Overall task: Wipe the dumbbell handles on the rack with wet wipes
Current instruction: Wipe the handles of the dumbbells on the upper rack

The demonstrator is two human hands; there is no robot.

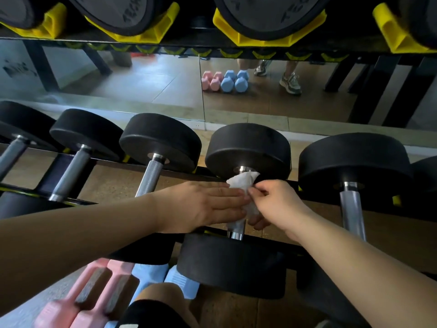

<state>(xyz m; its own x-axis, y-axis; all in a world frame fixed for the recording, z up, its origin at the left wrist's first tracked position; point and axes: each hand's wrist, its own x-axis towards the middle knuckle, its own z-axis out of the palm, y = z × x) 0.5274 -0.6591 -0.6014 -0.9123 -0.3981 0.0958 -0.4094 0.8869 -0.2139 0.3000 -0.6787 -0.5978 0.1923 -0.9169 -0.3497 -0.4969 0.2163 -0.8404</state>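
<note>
Along the lower tier of the rack [324, 198], a row of black round-headed dumbbells side by side, handles pointing toward the camera. Mid-view, the dumbbell [248, 147] under work, its handle [236, 229] wrapped near the far head in a white wet wipe [243, 181]. Flat across it from the left, the left hand [201, 204], fingers straight and pressed together, fingertips resting on the wipe. From the other side, the right hand [276, 202], pinching the wipe's edge between thumb and forefinger, remaining fingers curled beneath the handle. On the upper tier, yellow cradles [267, 31] seating larger black dumbbells [272, 10].

Below the rack, brown wood-look floor [236, 308]. On it, beside a bent knee [160, 297], pink dumbbells [94, 292] and light-blue dumbbells [151, 278] lying close together, the blue ones partly tucked under the near black head. Behind the rack, a wall mirror [142, 79] reflecting floor tiles, rack legs, pink and blue dumbbells and a pair of sneakers [290, 84].

Bare metal of the wiped handle visible only at its near end, the rest covered by wipe and hands. Embossed lettering on the upper dumbbells cut off by the top edge. Pink dumbbells blurred near the bottom edge. Black band [146, 313] below the knee: cannot tell what it is.
</note>
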